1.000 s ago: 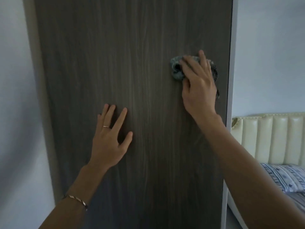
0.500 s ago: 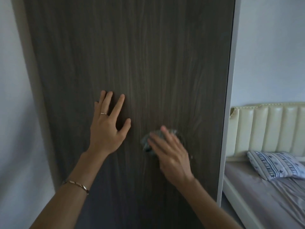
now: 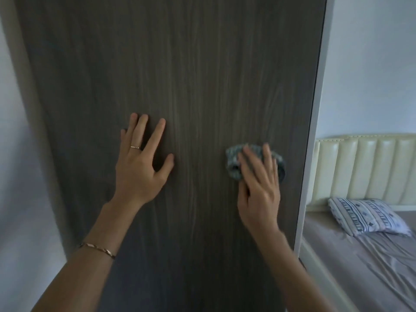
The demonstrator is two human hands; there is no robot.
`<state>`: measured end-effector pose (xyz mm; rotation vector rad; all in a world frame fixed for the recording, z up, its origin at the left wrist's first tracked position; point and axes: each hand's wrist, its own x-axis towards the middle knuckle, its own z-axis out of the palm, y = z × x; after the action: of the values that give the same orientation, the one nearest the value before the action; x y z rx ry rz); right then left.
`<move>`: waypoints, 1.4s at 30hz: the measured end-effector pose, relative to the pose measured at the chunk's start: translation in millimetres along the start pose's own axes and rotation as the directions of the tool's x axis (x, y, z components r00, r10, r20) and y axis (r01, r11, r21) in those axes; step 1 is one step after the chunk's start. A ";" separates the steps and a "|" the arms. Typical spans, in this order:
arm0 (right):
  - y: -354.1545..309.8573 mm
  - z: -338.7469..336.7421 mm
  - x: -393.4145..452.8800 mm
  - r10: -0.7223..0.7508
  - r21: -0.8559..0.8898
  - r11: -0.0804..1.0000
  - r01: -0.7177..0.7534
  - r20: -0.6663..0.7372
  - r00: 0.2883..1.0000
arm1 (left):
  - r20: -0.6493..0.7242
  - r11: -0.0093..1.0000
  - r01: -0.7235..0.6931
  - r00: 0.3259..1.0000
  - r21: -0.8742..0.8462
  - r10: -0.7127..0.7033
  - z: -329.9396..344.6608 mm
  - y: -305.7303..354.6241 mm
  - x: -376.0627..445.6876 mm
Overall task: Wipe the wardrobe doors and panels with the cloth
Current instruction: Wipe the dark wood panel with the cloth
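A tall dark wood-grain wardrobe panel (image 3: 180,64) fills most of the view. My right hand (image 3: 258,188) presses a crumpled grey-green cloth (image 3: 231,163) flat against the panel near its right edge, at mid height. Most of the cloth is hidden under my fingers. My left hand (image 3: 141,163) lies flat on the panel to the left, fingers spread, with a ring on one finger and a bracelet at the wrist. It holds nothing.
A pale frame strip (image 3: 315,122) runs down the panel's right edge. Beyond it stands a bed (image 3: 360,266) with a cream padded headboard (image 3: 371,167) and a patterned blue-white pillow (image 3: 367,217). A light wall (image 3: 18,199) borders the left.
My right hand swept the cloth from high on the panel down to the lower middle, then back up and right near the edge. My left hand stayed flat on the panel.
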<state>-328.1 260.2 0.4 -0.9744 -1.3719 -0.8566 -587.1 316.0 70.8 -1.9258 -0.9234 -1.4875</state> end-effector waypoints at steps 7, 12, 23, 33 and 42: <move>20.3 -24.6 -119.9 -0.109 -0.066 0.989 0.131 0.276 0.955 | 0.014 1.000 -0.007 1.000 -0.007 0.007 1.7 0.1 -0.3; 29.4 -33.8 50.6 -0.018 -0.001 1.000 0.018 0.071 0.997 | 0.004 1.000 -0.024 1.000 -0.009 0.024 1.9 -0.5 -0.8; 12.8 -19.7 -44.5 0.056 0.008 0.998 -0.057 0.083 0.995 | -0.031 1.000 -0.022 0.999 0.015 0.022 9.5 0.8 -0.9; 6.2 -29.7 -89.1 -0.036 -0.022 0.999 0.045 0.316 0.948 | -0.032 0.999 -0.017 0.999 0.035 0.018 12.3 1.8 -1.1; -3.5 -7.9 105.0 0.043 -0.004 0.999 -0.043 -0.008 0.999 | 0.004 1.000 -0.012 1.000 0.008 0.012 5.6 0.2 -2.1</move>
<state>-324.4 258.0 105.7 -0.9994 -1.3382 -0.8308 -583.9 319.7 67.4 -1.9262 -0.9169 -1.4719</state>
